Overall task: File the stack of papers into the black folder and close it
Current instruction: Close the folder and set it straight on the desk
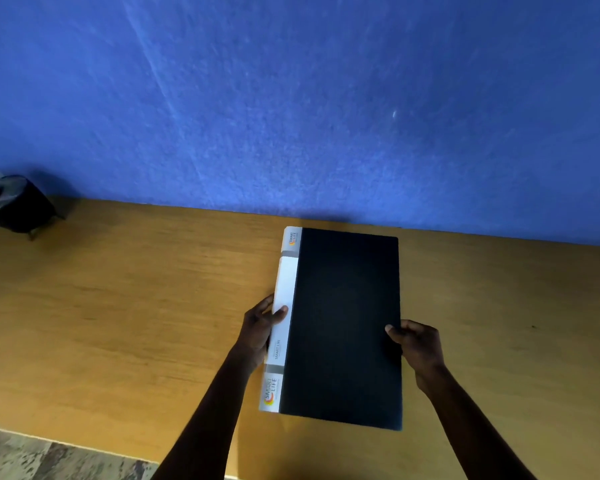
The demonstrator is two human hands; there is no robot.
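I see the black folder [343, 327] lying flat and closed on the wooden table [118, 323], its long side running away from me toward the blue wall [291, 98], far end just beside the wall. White spine strip [283, 317] w/ "SMART LIFE" printing runs along the folder's left edge. My left hand [257, 327] grips that spine side approx mid-length: thumb [279, 313] lies across the white strip on top, the other fingers curl around the outer edge, so the hand is clamped on the folder. My right hand [418, 348] holds the opposite long edge, a bit nearer to me than the left; thumb [392, 332] presses on the black cover, remaining fingers wrap the edge & go under, mostly hidden. Both forearms come in from the bottom of the view. No loose papers visible on the table; can't tell if any sit inside since the cover is shut. Far left, at the table's back corner near the wall, sits a dark round container [13, 202] w/ a shiny top, well apart from the folder. A patch of mottled floor [49, 459] shows at the bottom left, past the table's near edge.
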